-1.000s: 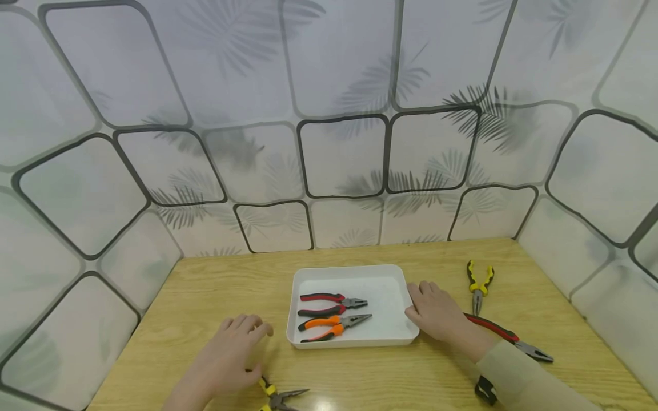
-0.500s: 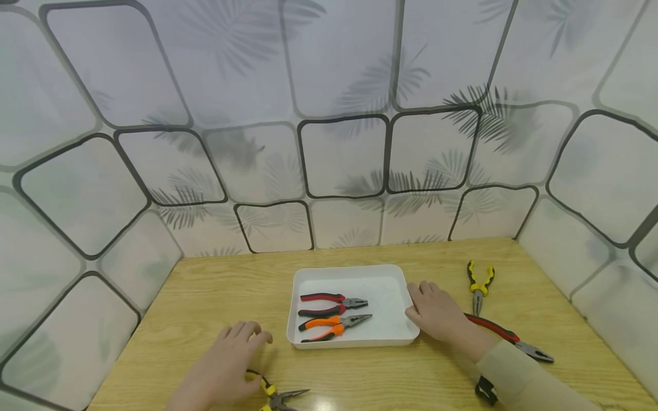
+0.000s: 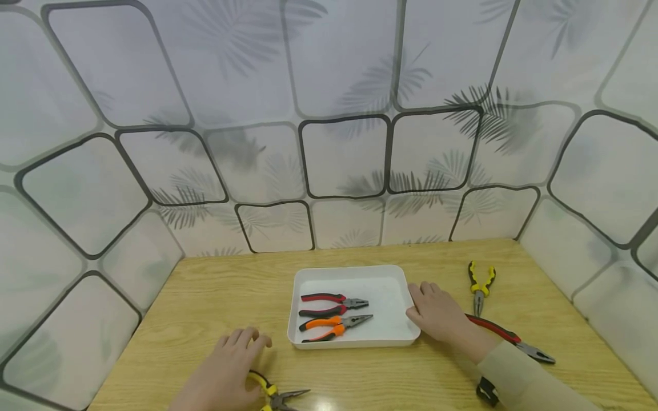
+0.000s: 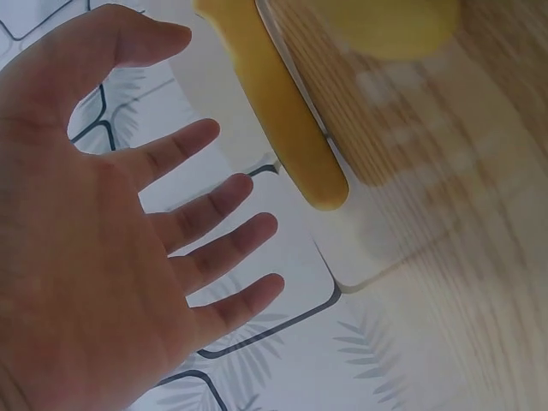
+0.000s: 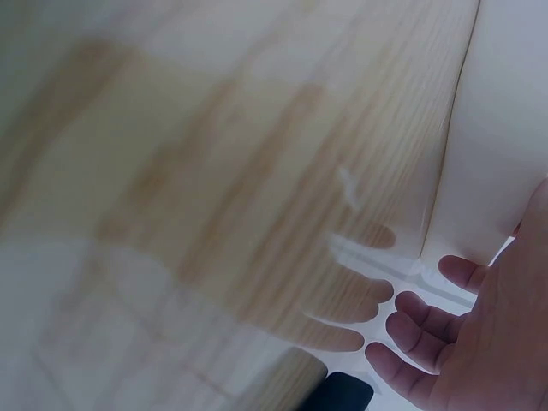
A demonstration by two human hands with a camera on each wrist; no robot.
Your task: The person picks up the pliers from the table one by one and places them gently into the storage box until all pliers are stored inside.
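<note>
Two hands work the table point(image 3: 390, 377): the left hand point(image 3: 226, 368), fingers spread, covers yellow pliers point(image 3: 272, 394) at 7 o'clock, while the right hand point(image 3: 437, 313) lies flat against the tray point(image 3: 354, 273), likely steadying it

Bare table point(image 3: 216, 297) lies left of the tray point(image 3: 354, 342); walls point(image 3: 154, 171) enclose it.

Right arm: beige long sleeve point(image 3: 519, 374), black strap w/ wrist cam point(image 3: 486, 391) underneath. Left hand point(image 3: 226, 371) & forearm bare, no sleeve.
</note>
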